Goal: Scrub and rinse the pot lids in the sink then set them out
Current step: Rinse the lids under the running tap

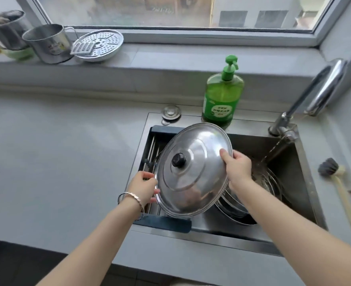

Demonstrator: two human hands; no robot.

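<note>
Sill, far left: steel mug [48,44], logo unreadable, with a perforated steamer plate [106,45] beside it. Left hand [144,187] had its fingers clamped on the left rim of the pot lid [199,178]. The lid was held tilted over the sink [222,234], black knob up. Right hand [237,168] gripped the right rim, thumb on top. More steel ware [242,207] lay in the sink below. Green soap bottle [222,100] stood at the sink's back edge; white Chinese label print, too blurred to read. Tap [314,89] was running. Brush [331,168] lay on the worktop [57,162], far right.
</note>
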